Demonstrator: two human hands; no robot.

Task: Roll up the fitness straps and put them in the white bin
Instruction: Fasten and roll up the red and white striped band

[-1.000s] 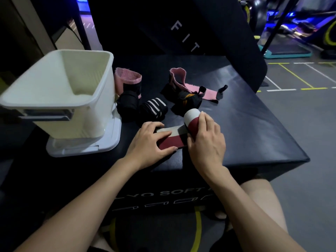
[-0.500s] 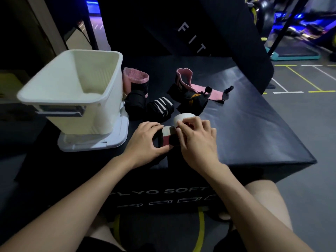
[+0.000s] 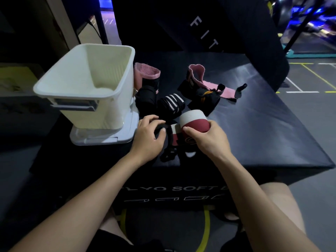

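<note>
1. My right hand [image 3: 209,140] is grasping the rolled red and white strap [image 3: 194,120], thumb curled against its red end, holding it just above the black box [image 3: 263,128].
2. My left hand [image 3: 149,137] is pressing the strap's unrolled tail [image 3: 175,132] down, fingers curled over dark fabric.
3. The white bin [image 3: 109,106] is standing to the left on its lid [image 3: 109,139].
4. Other straps [image 3: 171,104] are lying between bin and roll.
</note>
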